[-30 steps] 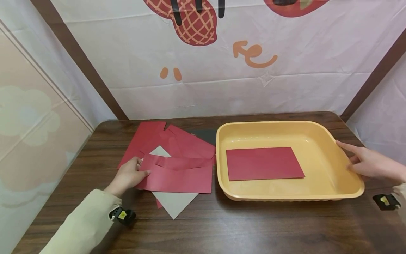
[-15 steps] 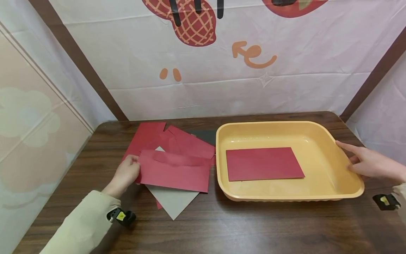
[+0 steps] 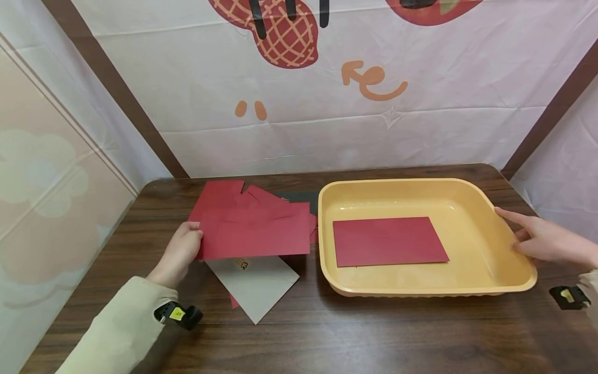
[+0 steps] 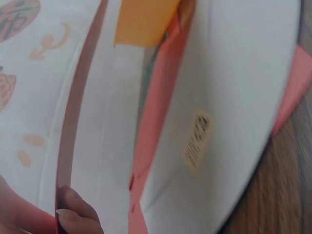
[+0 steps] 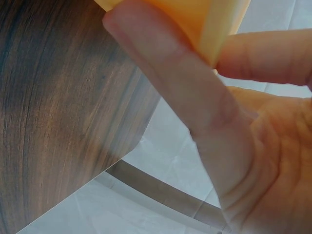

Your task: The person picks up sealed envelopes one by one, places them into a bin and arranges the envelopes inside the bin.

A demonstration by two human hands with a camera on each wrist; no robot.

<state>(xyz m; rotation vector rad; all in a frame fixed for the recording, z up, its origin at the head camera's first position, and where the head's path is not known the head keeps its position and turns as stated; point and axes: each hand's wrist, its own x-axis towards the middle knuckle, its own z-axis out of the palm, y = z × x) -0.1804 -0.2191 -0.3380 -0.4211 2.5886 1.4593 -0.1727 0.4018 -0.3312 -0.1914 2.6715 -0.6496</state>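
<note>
My left hand (image 3: 176,254) pinches a red envelope (image 3: 254,236) by its left end and holds it up over the loose pile. In the left wrist view the envelope (image 4: 73,126) shows nearly edge-on, gripped between thumb and fingers (image 4: 78,217). Below it lies a pale grey envelope (image 3: 257,293) with a small gold print, set at a slant. More red envelopes (image 3: 217,193) lie behind, partly covered. At the right, my right hand (image 3: 553,241) holds the side rim of a yellow tray (image 3: 481,244); the right wrist view shows the tray wall (image 5: 217,29) between its fingers.
One red envelope (image 3: 390,241) lies flat in the tray's left half. A dark envelope (image 3: 301,197) sits behind the pile, close against the tray. Everything rests on a brown wood-grain table (image 3: 327,337), with a printed cloth (image 3: 303,140) hanging behind it.
The left hand has raised the red envelope from the pile and moved it slightly away from me, uncovering more of the pale grey envelope. The right hand and tray stay put.
</note>
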